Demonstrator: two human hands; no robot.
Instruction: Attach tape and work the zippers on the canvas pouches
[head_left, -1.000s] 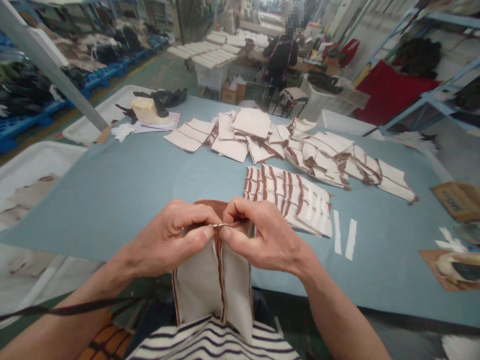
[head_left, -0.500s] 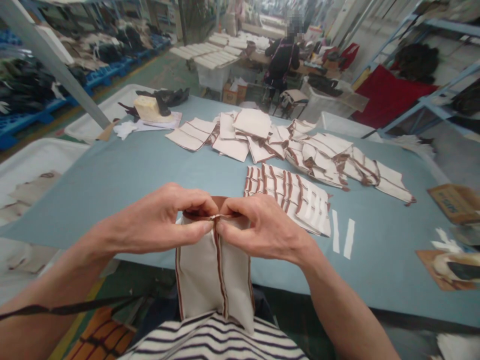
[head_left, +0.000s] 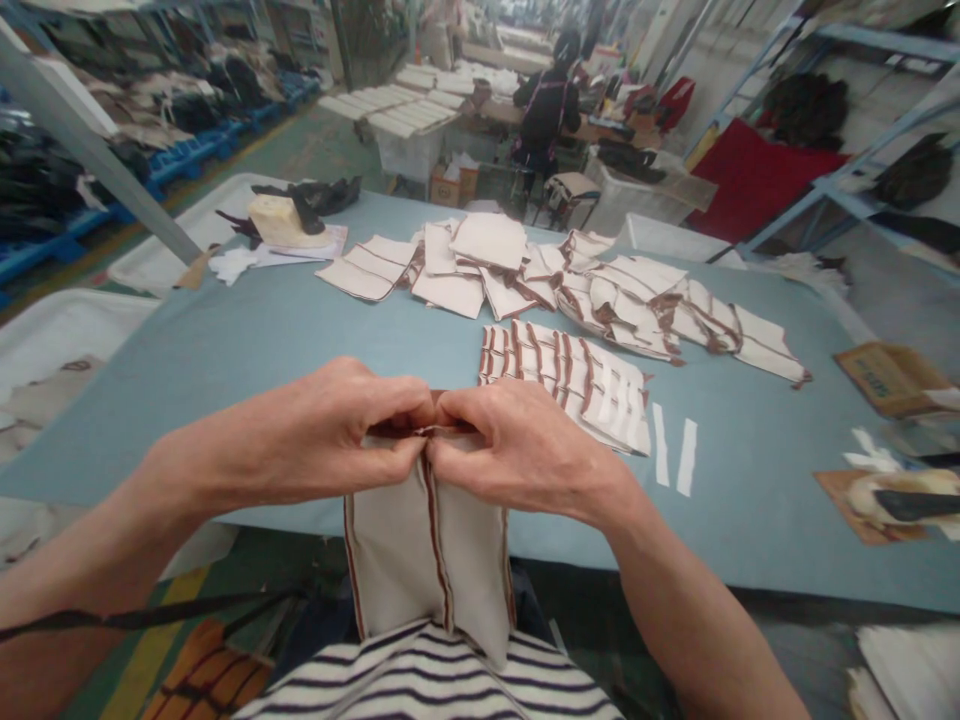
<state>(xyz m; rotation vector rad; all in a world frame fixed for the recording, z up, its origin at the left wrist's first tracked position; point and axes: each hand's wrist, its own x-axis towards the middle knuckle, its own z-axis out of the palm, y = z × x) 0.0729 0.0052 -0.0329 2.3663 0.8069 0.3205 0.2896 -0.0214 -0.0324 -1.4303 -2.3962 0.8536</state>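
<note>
Both hands have crept up and away from the torso vs. 1 s ago and closed in. Fingertips that stood a bit apart now butt together, so the brown top edge is mostly hidden.

Left hand [head_left: 330, 440] and right hand [head_left: 525, 450] are each pinched shut, thumb vs. forefinger, on the top edge of the canvas piece [head_left: 420, 550], one either side of its brown centre seam. Sth small and shiny sits btwn the fingertips; too small to tell what.

Piece hangs straight down from the hands toward the striped shirt [head_left: 427, 680], long axis running hand-to-torso, seam approx. in line w/ the meeting thumbs. Neither hand is nearer: grip is symmetric, both on it. Piece is off the desk [head_left: 247, 330], held over its near edge.

Ahead and right of the right hand, near it, lies a fanned stack of like pieces [head_left: 566, 385], w/ two white strips [head_left: 671, 455] just right of that. Further ahead, well apart, is a loose spread of pieces [head_left: 600, 290]. Another person [head_left: 544, 110] stands far behind the desk.
</note>
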